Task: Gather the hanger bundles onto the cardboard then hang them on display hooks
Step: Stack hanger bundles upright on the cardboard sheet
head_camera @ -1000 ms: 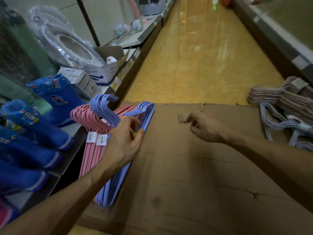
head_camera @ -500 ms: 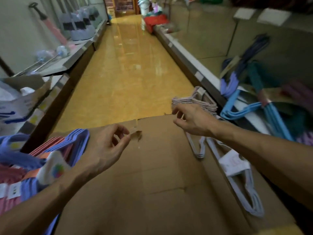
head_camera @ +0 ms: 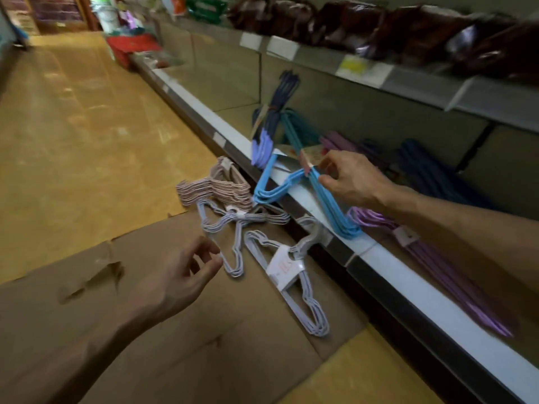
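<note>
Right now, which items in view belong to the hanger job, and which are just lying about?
Job:
light blue hanger bundle, gripped by right hand
white hanger bundles
pink hanger bundle
purple hanger bundle
cardboard
left hand, empty

Lying about:
dark packaged goods
red basket

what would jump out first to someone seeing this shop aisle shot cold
The right hand pinching a bright blue plastic hanger bundle that lies over the white shelf edge. Below, pale lilac wire hanger bundles sprawl on the brown cardboard sheet, with the empty left hand hovering above it.
</note>
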